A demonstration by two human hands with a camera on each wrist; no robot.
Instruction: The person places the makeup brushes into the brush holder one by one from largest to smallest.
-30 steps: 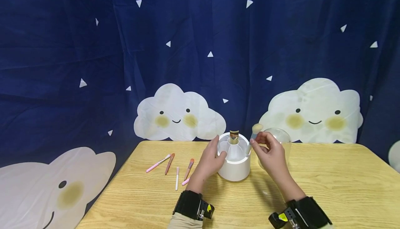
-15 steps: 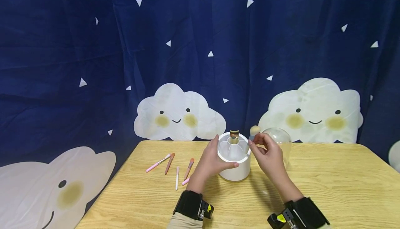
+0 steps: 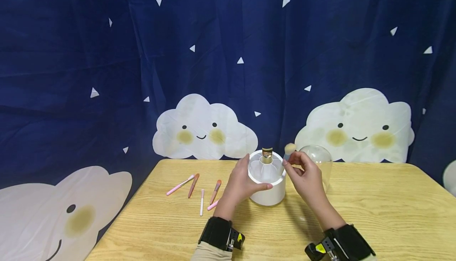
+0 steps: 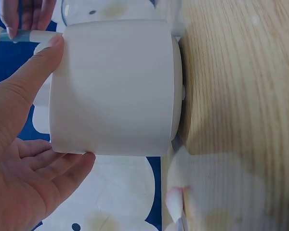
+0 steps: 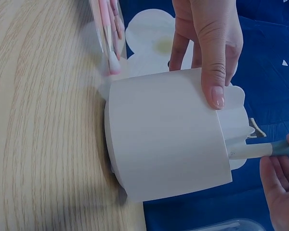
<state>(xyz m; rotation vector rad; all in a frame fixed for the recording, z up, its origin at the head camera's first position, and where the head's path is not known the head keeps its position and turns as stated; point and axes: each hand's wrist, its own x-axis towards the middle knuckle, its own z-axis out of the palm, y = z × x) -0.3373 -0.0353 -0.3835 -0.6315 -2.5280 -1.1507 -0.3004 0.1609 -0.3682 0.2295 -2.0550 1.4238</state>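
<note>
A round white makeup brush holder (image 3: pixel 269 195) stands on the table, its top divided into compartments around a gold-tipped center post (image 3: pixel 267 156). My left hand (image 3: pixel 238 186) grips the holder from the left, thumb along the near rim and fingers on the far side. At the right of the rim, my right hand (image 3: pixel 307 174) pinches a makeup brush (image 5: pixel 253 151) with a cream bristle head (image 3: pixel 290 148) and a blue-and-white handle. The brush stands bristles up, and its white end reaches in past the rim in the right wrist view.
A clear dome cover (image 3: pixel 318 155) stands behind my right hand. To the left lie several more makeup brushes, among them a pink one (image 3: pixel 179 186), a brown one (image 3: pixel 193 186) and a white one (image 3: pixel 202 202). A dark blue curtain (image 3: pixel 228 35) hangs behind the wooden table (image 3: pixel 384 209).
The makeup brush has gone lower at the holder's right rim and stands more upright. My left thumb has shifted from inside the rim to the holder's near outer side.
</note>
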